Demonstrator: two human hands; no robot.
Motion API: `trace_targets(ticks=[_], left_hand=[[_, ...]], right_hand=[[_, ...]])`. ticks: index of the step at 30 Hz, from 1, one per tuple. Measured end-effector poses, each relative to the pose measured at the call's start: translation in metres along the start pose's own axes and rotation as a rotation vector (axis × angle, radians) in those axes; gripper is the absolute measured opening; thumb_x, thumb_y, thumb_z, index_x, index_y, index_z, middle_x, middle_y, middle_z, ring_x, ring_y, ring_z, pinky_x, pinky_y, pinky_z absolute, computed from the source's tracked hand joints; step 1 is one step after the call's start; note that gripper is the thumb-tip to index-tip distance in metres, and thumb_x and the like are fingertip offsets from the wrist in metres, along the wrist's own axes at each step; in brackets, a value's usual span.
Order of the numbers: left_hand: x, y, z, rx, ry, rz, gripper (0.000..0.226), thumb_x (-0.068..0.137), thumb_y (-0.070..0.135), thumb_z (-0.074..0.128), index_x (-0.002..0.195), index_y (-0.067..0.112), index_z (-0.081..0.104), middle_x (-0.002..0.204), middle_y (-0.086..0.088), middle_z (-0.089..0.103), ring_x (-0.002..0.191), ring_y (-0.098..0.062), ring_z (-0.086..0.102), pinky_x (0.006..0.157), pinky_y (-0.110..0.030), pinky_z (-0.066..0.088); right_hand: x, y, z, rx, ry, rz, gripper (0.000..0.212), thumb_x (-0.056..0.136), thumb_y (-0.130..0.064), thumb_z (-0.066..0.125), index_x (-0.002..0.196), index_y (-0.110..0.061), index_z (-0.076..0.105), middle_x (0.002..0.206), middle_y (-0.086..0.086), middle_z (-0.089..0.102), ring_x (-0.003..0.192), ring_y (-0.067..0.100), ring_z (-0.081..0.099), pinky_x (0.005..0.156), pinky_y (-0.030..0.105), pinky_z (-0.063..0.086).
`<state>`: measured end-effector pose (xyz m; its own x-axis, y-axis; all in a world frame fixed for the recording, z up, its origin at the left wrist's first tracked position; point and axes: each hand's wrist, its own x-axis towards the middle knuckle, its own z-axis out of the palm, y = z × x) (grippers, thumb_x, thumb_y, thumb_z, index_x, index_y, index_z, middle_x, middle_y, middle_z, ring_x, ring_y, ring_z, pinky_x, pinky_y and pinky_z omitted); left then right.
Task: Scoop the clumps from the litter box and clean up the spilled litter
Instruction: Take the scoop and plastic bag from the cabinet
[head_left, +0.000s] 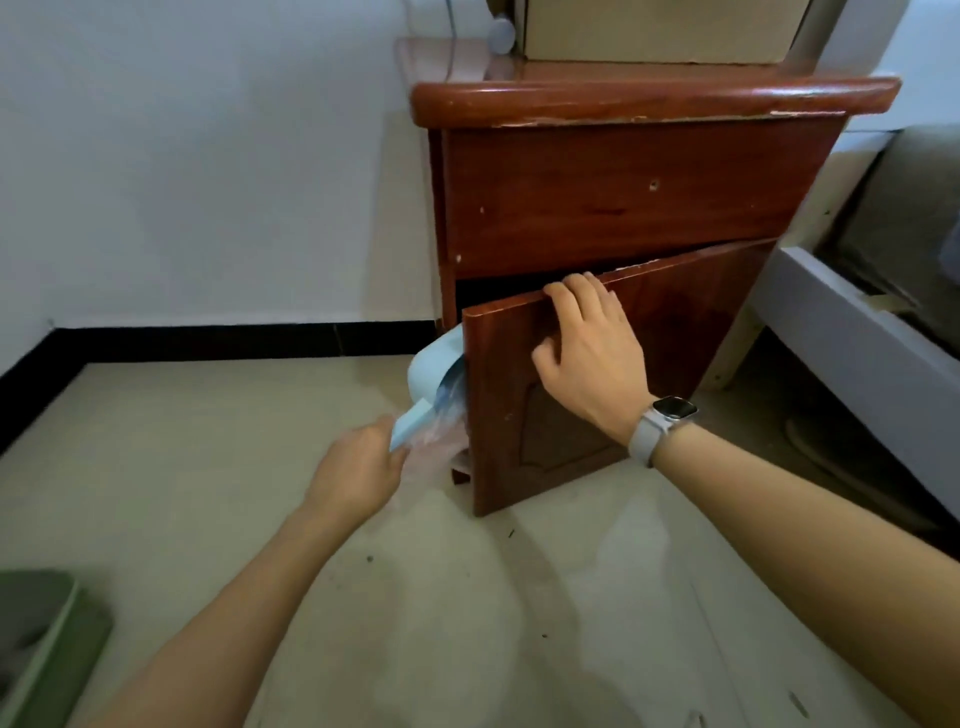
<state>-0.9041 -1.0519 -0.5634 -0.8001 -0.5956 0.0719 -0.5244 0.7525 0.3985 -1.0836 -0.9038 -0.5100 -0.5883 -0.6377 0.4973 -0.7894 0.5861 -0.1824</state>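
Left hand (358, 475): arm outstretched, fingers curled round the handle of a pale blue plastic scoop (434, 379), blurred, at the cabinet opening.
Right hand (587, 353): fingers hooked over the top edge of the glossy reddish wooden cabinet door (597, 415), ajar.
Litter box (41, 644): green, near left on the floor.

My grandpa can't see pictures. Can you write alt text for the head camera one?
A person's left hand holds a light blue scoop by a wooden cabinet, while the right hand grips the top edge of the open cabinet door.

Both hands (589, 348) gripping, arms outstretched.
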Motion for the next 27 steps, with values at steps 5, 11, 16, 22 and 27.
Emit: trace_targets(ticks=[5, 11, 16, 22, 27], left_hand=[[-0.047, -0.045, 0.013, -0.010, -0.044, -0.089, 0.021, 0.095, 0.028, 0.048, 0.089, 0.012, 0.035, 0.077, -0.009, 0.054, 0.074, -0.033, 0.054, 0.058, -0.032, 0.030], [-0.056, -0.068, 0.026, -0.122, 0.076, -0.286, 0.024, 0.092, 0.021, 0.053, 0.096, -0.002, 0.048, 0.083, -0.025, 0.060, 0.077, -0.042, 0.058, 0.058, -0.035, 0.033], [-0.035, -0.050, 0.028, -0.188, 0.176, -0.276, 0.026, 0.093, 0.024, 0.051, 0.096, -0.001, 0.045, 0.077, -0.017, 0.053, 0.073, -0.038, 0.053, 0.058, -0.036, 0.034], [-0.017, -0.037, 0.030, -0.331, 0.266, -0.297, 0.026, 0.094, 0.027, 0.050, 0.085, 0.003, 0.045, 0.070, -0.009, 0.049, 0.063, -0.028, 0.046, 0.052, -0.032, 0.031], [-0.019, -0.034, 0.035, -0.449, 0.295, -0.354, 0.029, 0.093, 0.029, 0.051, 0.081, 0.003, 0.046, 0.064, 0.001, 0.043, 0.055, -0.015, 0.040, 0.046, -0.021, 0.028]], right_hand=[[0.001, -0.004, 0.013, 0.068, 0.122, 0.034, 0.046, 0.084, -0.019, 0.050, 0.127, -0.004, 0.047, 0.132, 0.016, 0.048, 0.133, 0.033, 0.034, 0.111, 0.045, 0.031], [0.008, -0.018, 0.031, 0.113, 0.173, 0.113, 0.049, 0.083, -0.017, 0.047, 0.130, -0.003, 0.044, 0.137, 0.020, 0.043, 0.136, 0.037, 0.027, 0.111, 0.047, 0.029], [0.016, -0.021, 0.042, 0.070, 0.136, 0.128, 0.056, 0.084, -0.017, 0.048, 0.138, -0.005, 0.036, 0.145, 0.019, 0.033, 0.140, 0.035, 0.019, 0.114, 0.046, 0.023], [0.022, -0.024, 0.052, 0.000, 0.036, 0.120, 0.064, 0.088, -0.021, 0.045, 0.146, -0.010, 0.019, 0.153, 0.019, 0.013, 0.142, 0.034, 0.010, 0.114, 0.046, 0.015], [-0.017, -0.036, 0.081, 0.171, -0.132, 0.070, 0.056, 0.093, -0.023, 0.043, 0.145, -0.011, 0.025, 0.152, 0.013, 0.021, 0.142, 0.026, 0.016, 0.116, 0.040, 0.015]])
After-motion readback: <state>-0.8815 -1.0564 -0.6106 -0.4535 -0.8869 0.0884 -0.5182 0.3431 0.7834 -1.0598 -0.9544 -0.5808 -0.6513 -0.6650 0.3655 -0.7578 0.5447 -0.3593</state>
